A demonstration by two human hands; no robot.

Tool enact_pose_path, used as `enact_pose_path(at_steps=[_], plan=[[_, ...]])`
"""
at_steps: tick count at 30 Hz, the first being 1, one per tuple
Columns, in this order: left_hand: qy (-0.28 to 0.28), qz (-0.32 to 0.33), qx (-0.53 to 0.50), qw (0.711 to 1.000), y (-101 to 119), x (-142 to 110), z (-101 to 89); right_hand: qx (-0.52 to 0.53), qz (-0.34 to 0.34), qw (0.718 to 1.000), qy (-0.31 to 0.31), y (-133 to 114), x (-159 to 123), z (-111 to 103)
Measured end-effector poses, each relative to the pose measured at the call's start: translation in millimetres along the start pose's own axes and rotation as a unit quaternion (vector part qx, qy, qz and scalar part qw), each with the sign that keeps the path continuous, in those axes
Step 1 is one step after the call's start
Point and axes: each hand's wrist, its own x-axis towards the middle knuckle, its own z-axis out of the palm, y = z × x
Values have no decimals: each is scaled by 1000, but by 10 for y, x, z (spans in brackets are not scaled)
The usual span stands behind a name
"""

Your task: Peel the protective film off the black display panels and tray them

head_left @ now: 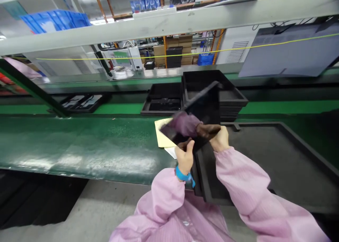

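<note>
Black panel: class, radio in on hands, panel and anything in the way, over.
Left hand and right hand gripping black panel. Panel tilted, glossy face in view. Yellow sheet partly hidden behind it; contact with large black tray unclear.

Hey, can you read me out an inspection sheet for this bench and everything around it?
Surface: green benchtop, shiny with reflected light.
Job's things: glossy black panel, held tilted; large black tray at right; stacked black trays behind the panel.
Clutter: yellow paper and white paper, partly behind the panel.
Hands: left hand grips the panel's lower edge; right hand grips its right side.
Cables: thin dark cables at upper right, ends not traceable; yellow line stretched across the bench.
Surroundings: blue bin at upper left; cardboard boxes on background shelving.
</note>
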Motion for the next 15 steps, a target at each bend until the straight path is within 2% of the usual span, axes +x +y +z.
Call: enact_pose_path(at_steps=[3,5,7,10,12,15], plan=[[12,-27,2,1000,295,59,-275,55,31,998,21,-172,100,-339],[-14,-50,2,999,467,62,-401,71,34,997,17,-347,201,-586],[-60,-87,-8,994,591,24,-452,54,28,998,32,-540,274,-759],[-128,-124,-41,983,712,-67,-430,-21,5,994,109,-779,269,-860],[-155,-120,-65,979,776,-111,-400,-76,-16,983,164,-871,195,-863],[-177,-105,-105,973,868,-136,-384,-131,-38,973,189,-933,50,-845]])
